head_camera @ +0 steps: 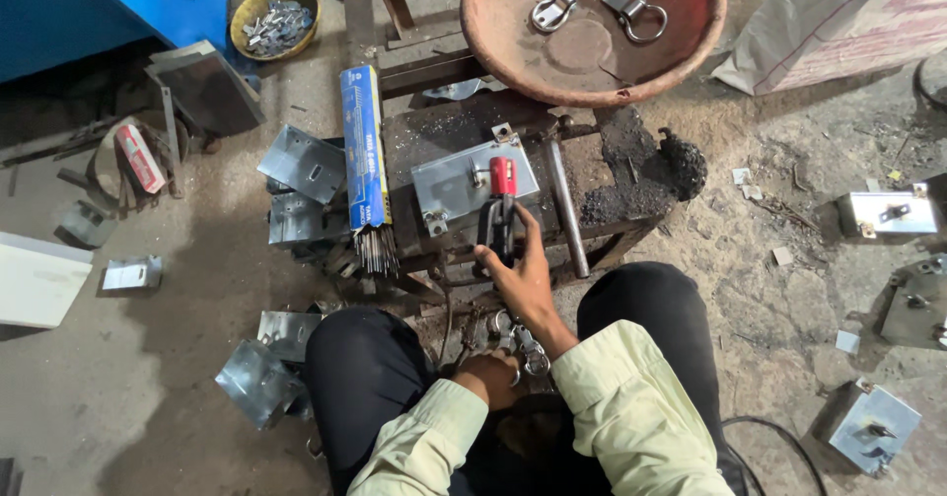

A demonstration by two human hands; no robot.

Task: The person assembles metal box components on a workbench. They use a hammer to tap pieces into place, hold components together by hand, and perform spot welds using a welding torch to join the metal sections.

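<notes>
The right hand (518, 269) is stretched forward from a pale sleeve, its fingers curled in a closed grip and the thumb raised alongside. The left hand (488, 378) is held low between the knees, fingers bent downward, its grip hidden from view. Both forearms are angled inward; the legs are spread wide apart.

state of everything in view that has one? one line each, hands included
right hand: gripping the red-tipped welding holder, tip on the plate
left hand: down among metal rings between the knees
metal plate: flat on the stand
electrode pack: open, rods sticking out the near end
rusty pan: upright, two ring hasps inside
yellow bowl: holding small metal parts
</notes>
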